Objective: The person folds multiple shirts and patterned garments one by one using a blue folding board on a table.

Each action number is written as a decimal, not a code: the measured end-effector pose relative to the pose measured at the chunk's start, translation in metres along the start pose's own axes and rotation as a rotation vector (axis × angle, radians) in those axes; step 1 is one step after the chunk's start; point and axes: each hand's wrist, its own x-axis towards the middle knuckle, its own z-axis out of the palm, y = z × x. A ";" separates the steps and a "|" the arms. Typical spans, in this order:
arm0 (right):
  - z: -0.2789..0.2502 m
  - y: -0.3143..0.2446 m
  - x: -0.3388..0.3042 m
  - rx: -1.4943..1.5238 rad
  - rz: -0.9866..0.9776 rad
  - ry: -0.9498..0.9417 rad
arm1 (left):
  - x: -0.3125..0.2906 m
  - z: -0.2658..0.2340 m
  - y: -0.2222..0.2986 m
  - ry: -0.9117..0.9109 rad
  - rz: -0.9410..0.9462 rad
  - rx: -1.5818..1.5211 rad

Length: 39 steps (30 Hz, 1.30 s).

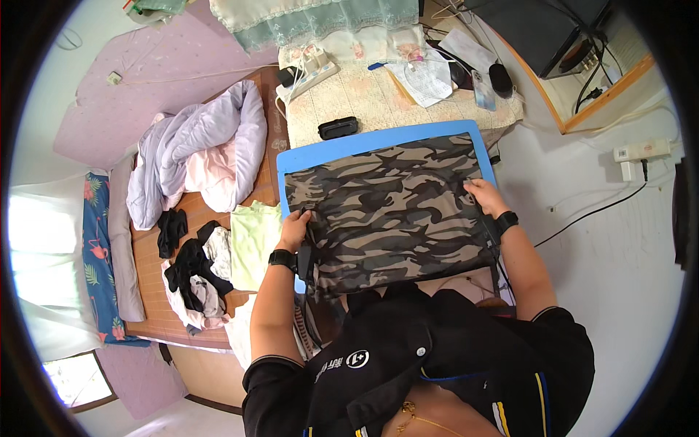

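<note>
A piece of camouflage-print cloth (393, 211), brown, black and grey, lies spread out over a blue-edged board or small table (320, 155) in front of me. My left hand (294, 227) pinches its left side, and my right hand (486, 198) grips its right side a little farther up. Between the two hands the cloth is fairly flat with soft wrinkles. Its near edge hangs close to my body. Both wrists wear black bands. Whether it is a shirt or another garment cannot be told.
Left, on a brown mat, lie a lilac quilt (167, 156), a light green garment (255, 237) and several dark and pale clothes (191, 269). Beyond the board, a cloth-covered surface holds a black case (338, 128), a power strip (317, 76), papers (426, 81) and a phone (483, 91).
</note>
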 end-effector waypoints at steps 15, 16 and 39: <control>-0.012 -0.056 0.025 0.091 -0.138 -0.103 | 0.020 -0.019 0.008 0.250 0.123 0.125; -0.013 -0.052 0.021 0.025 -0.070 -0.093 | 0.013 -0.010 0.010 0.296 0.135 -0.029; -0.053 0.064 -0.100 -0.344 -0.012 0.053 | -0.075 -0.021 -0.097 0.278 0.167 0.612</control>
